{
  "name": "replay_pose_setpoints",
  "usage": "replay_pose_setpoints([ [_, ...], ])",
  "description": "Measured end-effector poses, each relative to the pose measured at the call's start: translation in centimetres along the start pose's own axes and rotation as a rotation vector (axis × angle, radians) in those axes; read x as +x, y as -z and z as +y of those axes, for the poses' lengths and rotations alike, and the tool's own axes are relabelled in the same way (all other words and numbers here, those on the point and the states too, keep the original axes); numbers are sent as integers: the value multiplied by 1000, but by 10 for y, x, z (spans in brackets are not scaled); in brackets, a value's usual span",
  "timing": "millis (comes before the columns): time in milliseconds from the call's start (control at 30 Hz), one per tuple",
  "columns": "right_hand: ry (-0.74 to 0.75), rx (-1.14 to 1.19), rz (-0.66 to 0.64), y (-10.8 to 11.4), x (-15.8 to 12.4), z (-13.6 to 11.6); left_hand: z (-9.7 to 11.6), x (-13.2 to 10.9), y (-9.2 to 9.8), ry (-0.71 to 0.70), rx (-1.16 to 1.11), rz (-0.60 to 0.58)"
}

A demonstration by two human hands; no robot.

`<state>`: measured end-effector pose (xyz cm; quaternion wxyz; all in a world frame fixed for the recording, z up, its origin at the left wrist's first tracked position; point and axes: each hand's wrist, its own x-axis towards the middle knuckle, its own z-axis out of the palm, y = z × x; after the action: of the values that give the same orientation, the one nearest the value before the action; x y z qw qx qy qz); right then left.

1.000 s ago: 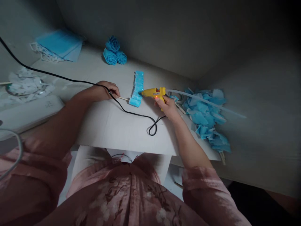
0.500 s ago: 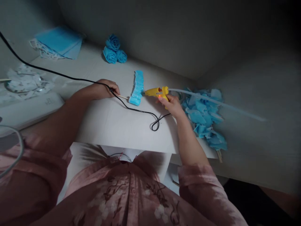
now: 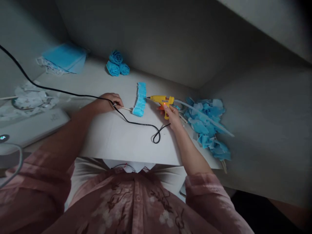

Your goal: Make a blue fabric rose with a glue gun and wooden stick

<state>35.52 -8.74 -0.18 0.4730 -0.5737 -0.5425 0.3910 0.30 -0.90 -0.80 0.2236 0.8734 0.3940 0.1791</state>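
My right hand (image 3: 171, 113) is closed around the grip of a yellow glue gun (image 3: 161, 99), whose red light glows. A long translucent glue stick (image 3: 204, 117) juts out of its back, and its nozzle points left at the edge of a pleated light-blue strip (image 3: 140, 100). Whether the nozzle touches the strip I cannot tell. My left hand (image 3: 110, 102) pinches a thin wooden stick (image 3: 126, 109) whose far end meets the strip's lower end. A black cord (image 3: 141, 124) passes over my left hand and loops on the white table (image 3: 117, 143) below the strip.
Three blue rolled flowers (image 3: 117, 65) stand at the back. A stack of blue face masks (image 3: 64, 58) lies at the far left, above white scraps (image 3: 31, 97) and a white device (image 3: 36, 125). Crumpled blue pieces (image 3: 207, 120) are heaped at the right, beside the wall.
The glue gun now lies more level, and its glue stick has swung in toward me. The view has shifted, so the table sits lower. My left hand keeps its hold on the stick.
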Motion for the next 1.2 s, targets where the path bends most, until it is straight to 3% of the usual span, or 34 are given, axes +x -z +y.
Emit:
replay_pose_setpoints([
  [167, -21, 44, 18, -3, 0, 0, -11, 5, -11, -8, -10, 34],
  [333, -42, 43, 22, -3, -2, -5, -14, 5, -14, 97, -16, 29],
  [533, -40, 47, 26, -3, -2, -5, -13, 3, -13, -1, 19, 46],
  [733, -40, 117, 55, -3, 0, 2, -7, 6, -13, -11, 170, 99],
  [933, -37, 160, 62, -5, 0, -2, -8, 4, -7, -50, 154, 57],
  [1200, -62, 83, 53, -5, -2, -6, -7, 9, -2, -2, 76, -18],
])
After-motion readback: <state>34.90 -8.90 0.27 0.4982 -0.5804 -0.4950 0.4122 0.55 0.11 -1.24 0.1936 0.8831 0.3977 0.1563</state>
